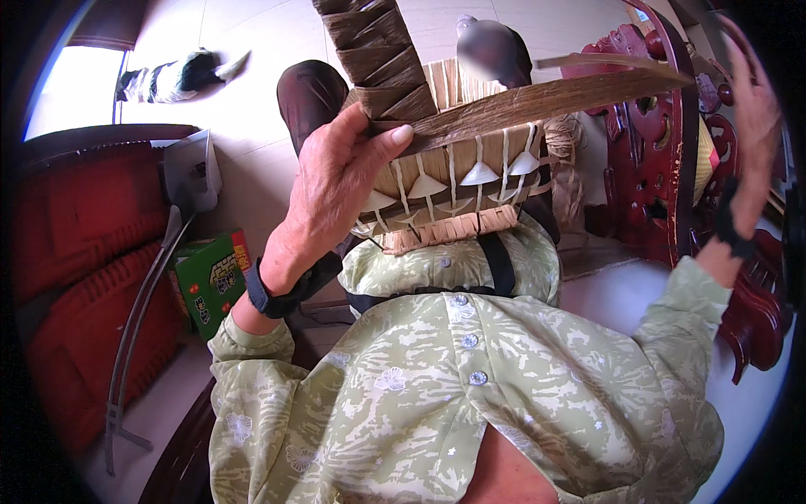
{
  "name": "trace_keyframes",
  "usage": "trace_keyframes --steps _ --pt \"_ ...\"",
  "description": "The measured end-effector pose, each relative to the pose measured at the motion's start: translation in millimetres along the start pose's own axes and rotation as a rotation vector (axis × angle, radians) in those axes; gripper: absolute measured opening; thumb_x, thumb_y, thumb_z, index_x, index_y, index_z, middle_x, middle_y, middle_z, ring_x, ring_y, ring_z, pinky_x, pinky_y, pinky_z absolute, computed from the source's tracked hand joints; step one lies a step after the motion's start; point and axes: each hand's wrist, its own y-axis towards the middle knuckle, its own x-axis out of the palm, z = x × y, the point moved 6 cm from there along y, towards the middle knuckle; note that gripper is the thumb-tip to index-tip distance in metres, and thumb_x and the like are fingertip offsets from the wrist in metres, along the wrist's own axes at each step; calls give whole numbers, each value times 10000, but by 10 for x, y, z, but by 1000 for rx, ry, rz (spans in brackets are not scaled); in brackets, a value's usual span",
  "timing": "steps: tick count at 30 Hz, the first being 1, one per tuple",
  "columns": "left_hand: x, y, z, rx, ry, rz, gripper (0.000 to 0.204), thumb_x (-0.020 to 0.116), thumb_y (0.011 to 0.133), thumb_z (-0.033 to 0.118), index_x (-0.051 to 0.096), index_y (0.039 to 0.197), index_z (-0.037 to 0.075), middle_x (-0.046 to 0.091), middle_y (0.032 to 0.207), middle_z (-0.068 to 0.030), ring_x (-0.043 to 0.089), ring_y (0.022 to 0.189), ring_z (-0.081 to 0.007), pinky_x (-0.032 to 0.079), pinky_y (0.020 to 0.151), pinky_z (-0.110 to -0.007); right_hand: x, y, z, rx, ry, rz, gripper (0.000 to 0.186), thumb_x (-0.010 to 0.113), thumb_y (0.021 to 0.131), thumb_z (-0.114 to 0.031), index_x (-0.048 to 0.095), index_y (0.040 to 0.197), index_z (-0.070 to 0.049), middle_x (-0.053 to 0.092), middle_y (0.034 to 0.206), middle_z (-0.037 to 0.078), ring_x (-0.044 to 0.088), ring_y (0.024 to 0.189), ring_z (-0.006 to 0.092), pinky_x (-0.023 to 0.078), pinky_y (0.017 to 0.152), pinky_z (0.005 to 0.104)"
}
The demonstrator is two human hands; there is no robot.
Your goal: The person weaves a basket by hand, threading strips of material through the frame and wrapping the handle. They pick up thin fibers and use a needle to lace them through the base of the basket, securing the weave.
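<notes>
Woven basket (437, 165) in the lap of the seated person, its wall strung with pale cords and white cone-shaped pieces (479, 175). The left hand (340, 168) — thumb uppermost — pinches a flat brown strip (554, 101) where it meets the wrapped handle (378, 59) above the basket. The strip extends rightward across the basket's upper side. The right hand (753, 118), fingers extended and grasping nothing visible, is raised near the carved red chair (642, 147) — apart from the strip's end.
</notes>
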Motion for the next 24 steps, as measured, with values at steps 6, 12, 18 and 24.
trace_keyframes --steps 6,12,18,24 --pt "42 -45 11 177 264 132 264 717 954 215 597 939 -19 612 692 -143 507 565 -189 444 545 -339 617 -1314 -2443 -609 765 -505 356 707 921 -330 701 1099 -23 690 1007 111 653 964 260 491 885 362" --pt "30 -102 29 173 279 167 279 737 943 244 650 1018 -10 642 723 -141 562 599 -180 475 569 -322 978 -1239 -2651 -538 787 -781 252 732 914 -255 719 995 -17 674 812 74 638 745 212 493 730 317" --pt "48 -76 -83 -15 -195 26 286 734 952 180 677 1162 -5 708 845 -13 561 729 -30 487 625 -233 1218 -1243 -2556 -268 1005 -1313 142 713 915 -127 688 944 9 653 840 -36 585 827 43 481 768 223" --pt "59 -69 -81 -85 -286 -46 308 721 960 154 674 1212 -18 731 975 -11 601 845 -25 517 741 -207 1387 -1236 -2780 -487 936 -1347 170 698 842 -133 636 812 23 578 698 -13 537 732 59 425 666 268"
